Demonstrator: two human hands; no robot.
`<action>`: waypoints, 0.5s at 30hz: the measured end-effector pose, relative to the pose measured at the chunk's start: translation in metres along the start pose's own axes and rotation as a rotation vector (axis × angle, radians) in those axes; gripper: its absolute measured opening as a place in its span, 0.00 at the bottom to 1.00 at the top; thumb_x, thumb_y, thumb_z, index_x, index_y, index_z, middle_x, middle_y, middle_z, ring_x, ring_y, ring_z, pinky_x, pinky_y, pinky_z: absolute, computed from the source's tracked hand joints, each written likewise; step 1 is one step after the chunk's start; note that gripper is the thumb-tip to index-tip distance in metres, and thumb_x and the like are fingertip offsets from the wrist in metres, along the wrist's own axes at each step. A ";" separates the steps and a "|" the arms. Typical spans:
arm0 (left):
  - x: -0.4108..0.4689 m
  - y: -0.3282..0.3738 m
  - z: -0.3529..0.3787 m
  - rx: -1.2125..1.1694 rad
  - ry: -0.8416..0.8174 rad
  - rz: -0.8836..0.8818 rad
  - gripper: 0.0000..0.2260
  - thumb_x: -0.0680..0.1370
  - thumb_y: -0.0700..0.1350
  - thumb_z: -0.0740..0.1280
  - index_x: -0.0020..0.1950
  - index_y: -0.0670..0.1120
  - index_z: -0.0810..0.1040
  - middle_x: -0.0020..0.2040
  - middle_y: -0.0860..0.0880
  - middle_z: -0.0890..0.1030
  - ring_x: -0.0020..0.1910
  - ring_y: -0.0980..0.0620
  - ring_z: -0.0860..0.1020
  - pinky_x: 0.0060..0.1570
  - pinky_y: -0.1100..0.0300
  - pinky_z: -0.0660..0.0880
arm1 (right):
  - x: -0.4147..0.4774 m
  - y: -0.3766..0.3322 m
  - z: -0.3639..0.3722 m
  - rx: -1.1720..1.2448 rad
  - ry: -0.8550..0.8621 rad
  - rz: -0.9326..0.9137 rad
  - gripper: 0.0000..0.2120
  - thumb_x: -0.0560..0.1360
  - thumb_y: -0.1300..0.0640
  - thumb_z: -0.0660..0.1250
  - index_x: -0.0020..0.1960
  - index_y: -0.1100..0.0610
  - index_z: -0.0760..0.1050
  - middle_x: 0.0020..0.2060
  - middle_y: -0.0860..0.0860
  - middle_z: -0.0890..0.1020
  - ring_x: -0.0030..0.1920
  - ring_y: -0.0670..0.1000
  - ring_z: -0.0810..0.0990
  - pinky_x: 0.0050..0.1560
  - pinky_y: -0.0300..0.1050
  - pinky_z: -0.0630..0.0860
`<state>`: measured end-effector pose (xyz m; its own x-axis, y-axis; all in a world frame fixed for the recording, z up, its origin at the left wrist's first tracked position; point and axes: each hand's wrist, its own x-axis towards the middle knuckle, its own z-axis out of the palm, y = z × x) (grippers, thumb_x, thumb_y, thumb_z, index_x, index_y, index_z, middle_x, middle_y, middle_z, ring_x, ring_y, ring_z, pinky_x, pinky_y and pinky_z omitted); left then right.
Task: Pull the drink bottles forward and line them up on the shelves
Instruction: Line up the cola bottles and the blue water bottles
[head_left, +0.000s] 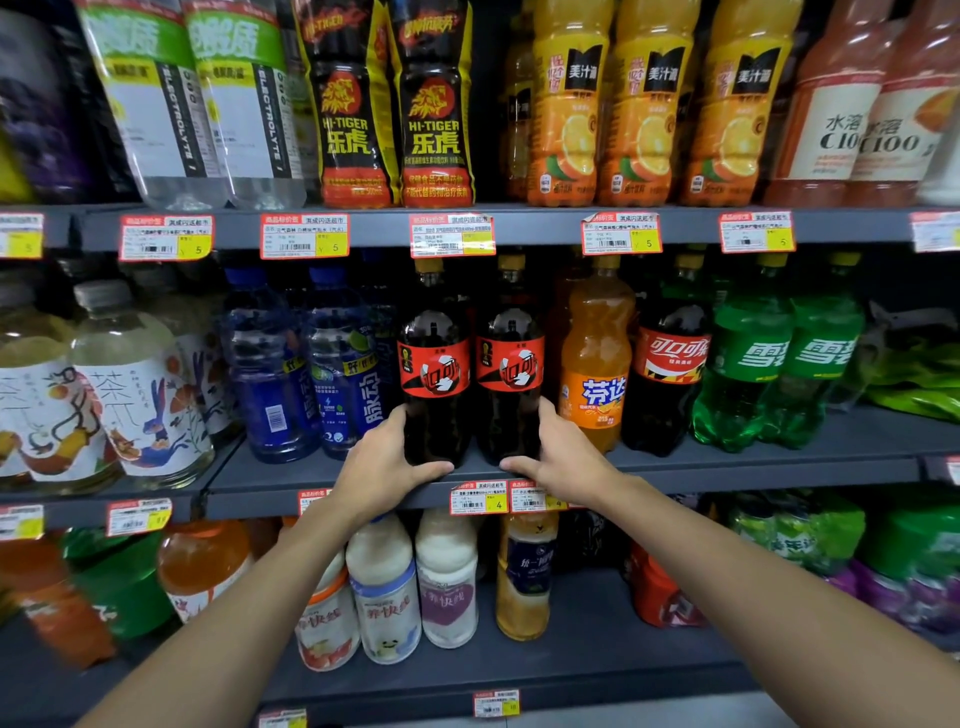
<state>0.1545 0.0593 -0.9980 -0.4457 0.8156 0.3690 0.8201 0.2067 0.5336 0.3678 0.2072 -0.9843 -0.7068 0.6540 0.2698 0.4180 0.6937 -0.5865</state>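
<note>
Two dark cola bottles with red labels stand side by side on the middle shelf (727, 470). My left hand (382, 467) grips the base of the left cola bottle (435, 374), thumb across its front. My right hand (558, 457) grips the base of the right cola bottle (510, 369) in the same way. Both bottles stand upright near the shelf's front edge. The fingers behind the bottles are hidden.
Blue drink bottles (332, 364) stand left of the colas, an orange soda bottle (597, 358), a red-label cola (667, 364) and green soda bottles (753, 358) to the right. The upper shelf holds energy drinks and orange juice. Milk drink bottles (384, 587) fill the lower shelf.
</note>
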 end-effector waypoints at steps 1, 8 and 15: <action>-0.001 0.000 0.000 -0.001 0.004 0.002 0.35 0.65 0.67 0.75 0.66 0.56 0.67 0.60 0.53 0.81 0.58 0.49 0.79 0.54 0.47 0.78 | 0.000 -0.001 0.000 -0.003 -0.004 0.001 0.41 0.72 0.47 0.77 0.75 0.53 0.57 0.70 0.50 0.74 0.70 0.52 0.73 0.67 0.46 0.72; 0.000 -0.002 0.001 -0.009 0.002 -0.001 0.36 0.66 0.67 0.75 0.68 0.55 0.67 0.59 0.53 0.81 0.57 0.51 0.79 0.54 0.49 0.78 | -0.001 -0.002 0.001 -0.025 -0.008 0.014 0.36 0.74 0.48 0.76 0.73 0.52 0.59 0.69 0.50 0.75 0.68 0.53 0.75 0.65 0.44 0.72; -0.001 -0.002 0.001 0.006 0.004 0.018 0.34 0.68 0.66 0.74 0.68 0.55 0.66 0.59 0.53 0.82 0.57 0.50 0.80 0.53 0.49 0.78 | -0.001 -0.005 -0.002 -0.060 -0.041 0.039 0.37 0.75 0.48 0.75 0.74 0.54 0.58 0.69 0.52 0.75 0.68 0.54 0.75 0.65 0.44 0.72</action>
<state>0.1538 0.0581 -1.0000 -0.4323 0.8171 0.3813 0.8300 0.1954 0.5224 0.3673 0.2041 -0.9805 -0.7114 0.6688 0.2158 0.4782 0.6856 -0.5489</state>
